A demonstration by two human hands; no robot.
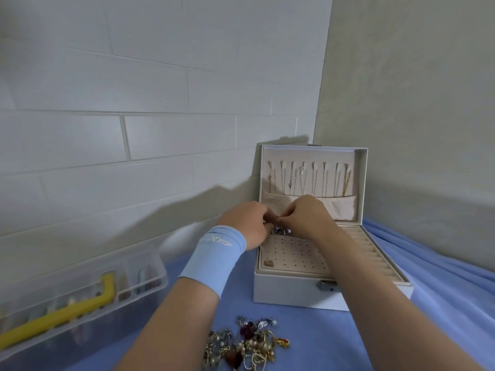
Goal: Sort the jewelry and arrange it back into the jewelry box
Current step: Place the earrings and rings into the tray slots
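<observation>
Pinching tiny piece, hidden by fingers, with left hand (247,223) and right hand (306,218) over earring board (293,257) | probably seating stud in hole | pile (246,342) waits before jewelry box (292,294)

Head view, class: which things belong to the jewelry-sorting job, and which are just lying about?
Job: jewelry box, open; loose jewelry pile; hung necklaces; left hand and right hand, pinching a small piece over the box.
Lying about: clear plastic case with yellow handle; blue cloth.
</observation>
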